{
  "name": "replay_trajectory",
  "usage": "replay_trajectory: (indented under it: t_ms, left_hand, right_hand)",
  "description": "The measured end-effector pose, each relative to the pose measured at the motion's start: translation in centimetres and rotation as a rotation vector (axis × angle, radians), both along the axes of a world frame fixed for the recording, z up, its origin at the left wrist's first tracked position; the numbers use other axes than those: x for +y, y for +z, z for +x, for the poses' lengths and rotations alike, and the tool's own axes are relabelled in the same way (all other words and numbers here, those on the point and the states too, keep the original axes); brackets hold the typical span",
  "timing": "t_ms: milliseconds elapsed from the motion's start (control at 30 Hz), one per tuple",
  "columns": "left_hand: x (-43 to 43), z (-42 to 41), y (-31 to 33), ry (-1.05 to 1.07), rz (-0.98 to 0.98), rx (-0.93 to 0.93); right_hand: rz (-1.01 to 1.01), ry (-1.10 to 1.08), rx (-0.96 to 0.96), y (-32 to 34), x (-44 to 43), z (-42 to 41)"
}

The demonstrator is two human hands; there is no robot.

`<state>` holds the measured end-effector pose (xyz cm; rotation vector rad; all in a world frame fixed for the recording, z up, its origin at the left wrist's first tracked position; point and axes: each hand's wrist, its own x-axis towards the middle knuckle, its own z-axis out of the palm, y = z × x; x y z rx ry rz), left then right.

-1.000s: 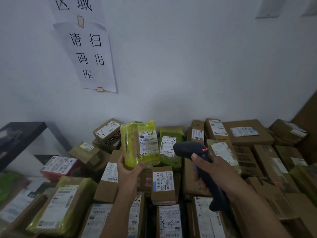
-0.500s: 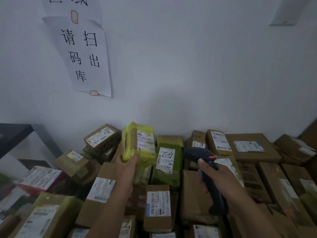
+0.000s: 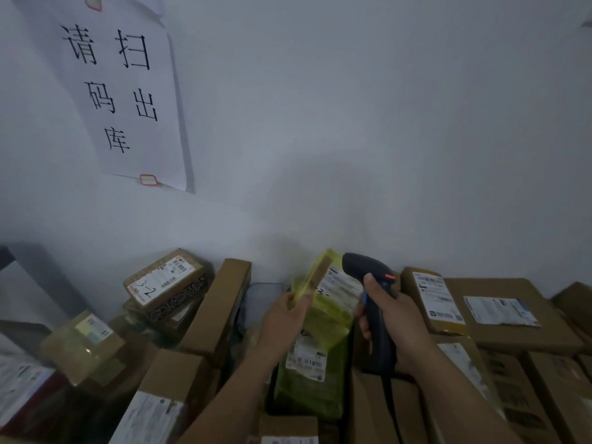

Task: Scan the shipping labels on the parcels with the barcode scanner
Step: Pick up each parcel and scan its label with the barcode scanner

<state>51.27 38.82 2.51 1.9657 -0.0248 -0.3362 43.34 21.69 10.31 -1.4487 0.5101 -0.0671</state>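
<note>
Two hands meet above the stacked cardboard boxes (image 3: 512, 334): the left hand (image 3: 285, 318) grips a yellow-green plastic-wrapped parcel (image 3: 326, 307), tilted on edge, its white shipping label (image 3: 341, 282) facing right. The right hand (image 3: 398, 318) clenches its fingers (image 3: 362, 328) round the dark pistol-grip barcode scanner (image 3: 363, 267), whose head sits just right of that label.

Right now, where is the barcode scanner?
The barcode scanner is just right of centre in the head view, gripped by the right hand, beside the yellow parcel in the left hand.
</note>
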Motion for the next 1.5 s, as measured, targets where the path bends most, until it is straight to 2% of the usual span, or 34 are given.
replay_trajectory:
  t_ms: [100,200,267,333,367,433,500,633,800,867,967,1167,1333,1433,1500]
  left_hand:
    - [-0.7,0.8,-1.3,-0.136,0.155,-0.019]
    - [-0.5,1.0,-2.3,-0.144,0.106,-0.034]
    - [0.0,1.9,-3.1,-0.029,-0.020,-0.100]
    - [1.0,3.6,-4.2,0.148,-0.004,-0.220]
    - [1.8,4.7,-4.9,0.190,0.085,-0.293]
    - [3.2,6.7,-6.7,0.115,0.388,-0.333]
    - [4.1,8.2,-8.8,0.008,0.619,-0.168]
    - [3.8,9.6,-11.2,-0.082,0.749,-0.010]
    - [2.8,10.7,-12.7,-0.031,0.629,0.215]
    - [2.6,11.0,-12.9,-0.022,0.607,0.231]
    - [2.5,10.7,-13.1,0.076,0.559,0.149]
    - [2.9,9.1,-12.0,0.273,0.360,-0.150]
    - [3.6,7.4,-8.3,0.263,0.132,-0.343]
    - [4.3,6.2,-5.0,0.297,-0.003,-0.354]
    - [4.9,5.0,-2.7,0.320,-0.124,-0.291]
  right_hand:
    - [0.031,-0.028,0.025,-1.0,-0.4,2.0]
    - [0.007,0.014,0.052,-1.9,-0.3,3.7]
    - [-0.013,0.041,0.059,-2.5,-0.1,4.7]
    - [-0.053,0.067,0.051,-2.9,0.0,5.5]
    - [-0.082,0.081,0.052,-3.2,0.1,5.9]
    - [-0.111,0.095,0.070,-3.5,0.1,6.4]
    - [-0.106,0.093,0.094,-3.8,-0.1,6.7]
    - [-0.127,0.111,0.097,-4.4,-0.3,7.2]
    - [-0.145,0.105,0.071,-5.1,-0.7,7.5]
    - [-0.132,0.095,0.067,-5.2,-0.9,7.5]
    - [-0.126,0.099,0.076,-5.1,-1.0,7.4]
    - [-0.146,0.101,0.090,-4.4,-0.8,7.1]
    - [-0.194,0.113,0.043,-3.0,-0.2,5.7]
    - [-0.162,0.125,0.005,-2.0,0.6,4.1]
    - [-0.150,0.153,-0.020,-1.1,1.1,2.8]
